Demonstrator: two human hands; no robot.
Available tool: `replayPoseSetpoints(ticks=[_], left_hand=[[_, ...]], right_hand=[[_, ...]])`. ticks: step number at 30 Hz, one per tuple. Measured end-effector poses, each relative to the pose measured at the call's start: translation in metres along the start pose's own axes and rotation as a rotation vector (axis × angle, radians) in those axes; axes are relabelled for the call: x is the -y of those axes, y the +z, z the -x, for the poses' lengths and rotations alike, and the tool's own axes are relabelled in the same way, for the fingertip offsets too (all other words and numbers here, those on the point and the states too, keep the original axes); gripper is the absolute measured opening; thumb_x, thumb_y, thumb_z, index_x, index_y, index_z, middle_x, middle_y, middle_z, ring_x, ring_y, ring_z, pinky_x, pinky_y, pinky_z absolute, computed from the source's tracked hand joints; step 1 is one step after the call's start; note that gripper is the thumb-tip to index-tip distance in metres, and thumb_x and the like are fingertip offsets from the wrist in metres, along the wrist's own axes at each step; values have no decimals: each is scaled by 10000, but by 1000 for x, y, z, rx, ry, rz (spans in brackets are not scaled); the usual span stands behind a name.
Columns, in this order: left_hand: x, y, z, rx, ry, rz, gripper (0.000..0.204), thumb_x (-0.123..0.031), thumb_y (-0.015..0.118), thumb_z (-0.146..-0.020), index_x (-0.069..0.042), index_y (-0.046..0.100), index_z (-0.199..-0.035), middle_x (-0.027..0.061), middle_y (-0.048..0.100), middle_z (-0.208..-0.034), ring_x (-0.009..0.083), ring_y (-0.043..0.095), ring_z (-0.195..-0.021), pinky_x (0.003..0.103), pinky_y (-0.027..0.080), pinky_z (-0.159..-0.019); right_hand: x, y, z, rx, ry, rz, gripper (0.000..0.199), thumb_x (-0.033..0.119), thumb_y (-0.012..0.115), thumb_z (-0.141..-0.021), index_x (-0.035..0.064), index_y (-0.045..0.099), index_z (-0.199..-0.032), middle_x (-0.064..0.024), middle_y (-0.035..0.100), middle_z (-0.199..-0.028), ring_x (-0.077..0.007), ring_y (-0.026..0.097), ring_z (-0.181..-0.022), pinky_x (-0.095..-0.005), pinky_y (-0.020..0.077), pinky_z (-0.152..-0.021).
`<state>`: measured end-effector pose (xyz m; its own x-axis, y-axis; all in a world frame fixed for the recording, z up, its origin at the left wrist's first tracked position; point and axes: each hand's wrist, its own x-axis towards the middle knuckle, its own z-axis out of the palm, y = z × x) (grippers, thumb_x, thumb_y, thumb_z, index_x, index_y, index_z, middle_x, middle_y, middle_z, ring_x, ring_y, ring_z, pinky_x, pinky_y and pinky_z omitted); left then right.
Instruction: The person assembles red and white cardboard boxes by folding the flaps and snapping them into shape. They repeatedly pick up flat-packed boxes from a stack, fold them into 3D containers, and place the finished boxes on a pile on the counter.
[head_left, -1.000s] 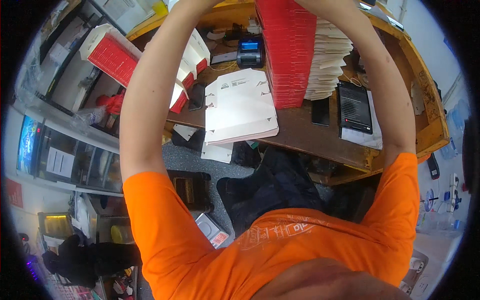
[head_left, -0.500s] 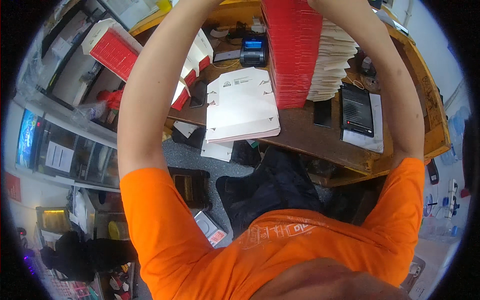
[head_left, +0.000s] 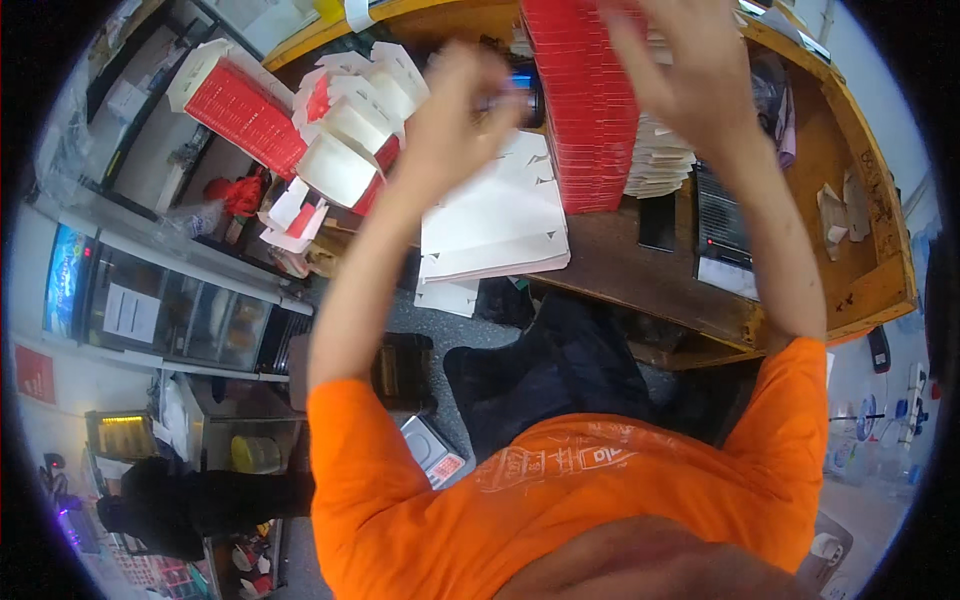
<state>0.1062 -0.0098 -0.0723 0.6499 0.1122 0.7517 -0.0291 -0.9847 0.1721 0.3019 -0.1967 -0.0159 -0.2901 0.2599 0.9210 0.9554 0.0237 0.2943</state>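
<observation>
Fingers of the left hand (head_left: 455, 105) are loosely spread and blurred, holding nothing, above the stack of flat white cartons (head_left: 495, 215) on the wooden desk (head_left: 640, 275). Right hand (head_left: 685, 65) is open, fingers splayed, empty, in front of the tall red box stack (head_left: 585, 120).

We see a tall stack of flat red cartons (head_left: 585, 110) standing upright on the counter (head_left: 640, 275), its ribbed edges facing us. Just beside it on the left, a low pile of flat white carton blanks (head_left: 495, 225) lies slightly fanned, overhanging the counter's near edge.
</observation>
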Motion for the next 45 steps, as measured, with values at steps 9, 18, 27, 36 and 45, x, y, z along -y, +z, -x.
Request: replayPoseSetpoints(ticks=[9,18,27,36,45], left_hand=[[101,87,183,1013,-324,94,849,-303,976,-604,-52,614,-1330,178,560,-1430,358,510,-1353,421,378,-1188],[147,69,164,940,-646,281,289,-251,706,-955,22,737,-1044,182,722,-853,225,607,-711,383,511,-716],[7,-65,161,-35,-579,-176,140,-48,647,-951,22,728,-1041,159,743,-903,295,718,-810,361,549,-728],[-122,-11,363,309,-1222,999,308,-274,665,-1002,10,658,-1121,162,723,-1065,267,726,-1013,378,615,-814],[-115,111,473,-528,-1771,1578,271,-159,560,-1060,59,574,-1221,196,658,-1231,307,691,-1104,443,579,-992]], right_hand=[[161,38,228,498,902,-956,206,-3,650,-901,20,650,-1106,-148,607,-1110,-310,634,-1061,-383,504,-924],[238,21,291,658,1214,-1102,213,19,689,-916,27,656,-1126,-92,615,-1091,-195,637,-924,-312,536,-803],[242,30,261,637,1405,-1595,472,83,738,-927,11,539,-1349,-136,614,-1261,-210,656,-1072,-321,556,-895],[317,9,259,862,1402,-1580,651,44,609,-950,26,342,-1543,-238,605,-1349,-261,577,-1295,-397,468,-1064],[327,23,319,1306,1652,-1610,372,88,583,-1010,95,565,-1381,-101,706,-1072,-190,706,-883,-293,578,-630]])
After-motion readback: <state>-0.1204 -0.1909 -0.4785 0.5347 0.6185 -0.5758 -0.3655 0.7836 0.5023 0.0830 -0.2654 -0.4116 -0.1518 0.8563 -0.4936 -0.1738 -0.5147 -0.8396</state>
